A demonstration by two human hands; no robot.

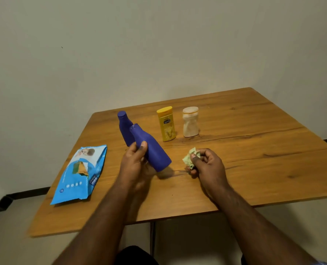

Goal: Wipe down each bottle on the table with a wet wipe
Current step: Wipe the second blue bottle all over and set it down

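Observation:
My left hand (135,161) grips a blue bottle (153,150), tilted above the wooden table (254,159) with its neck pointing away to the left. A second blue bottle (124,127) stands upright just behind it. Further back stand a yellow bottle (166,124) and, to its right, a whitish translucent bottle (190,122). My right hand (206,163) holds a crumpled pale green wet wipe (189,158) a short way to the right of the held bottle, not touching it.
A blue pack of wet wipes (80,174) lies flat near the table's left edge. A plain wall rises behind the table. The table's front edge runs just below my forearms, with the floor beneath.

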